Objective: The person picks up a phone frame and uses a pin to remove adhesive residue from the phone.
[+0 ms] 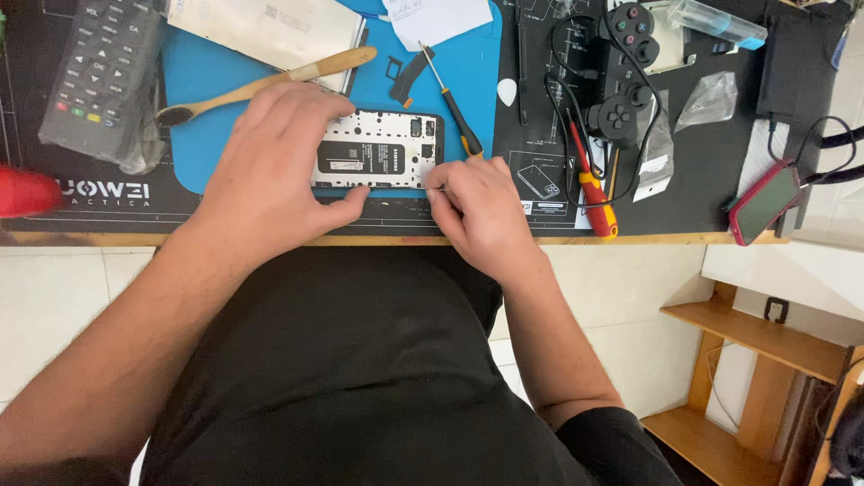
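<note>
Two hands on one opened black smartphone (378, 151) with its back cover off.
Left hand (270, 171) clamps it, fingers curled, on the blue mat (198, 72); right hand (481, 211) pinches its lower corner. Two screwdrivers lie nearby.

I see a grey remote control (97, 67), a black game controller (621, 67) with tangled cable, a red-cased phone (765, 202) — and possibly a wooden brush (261, 83).
</note>
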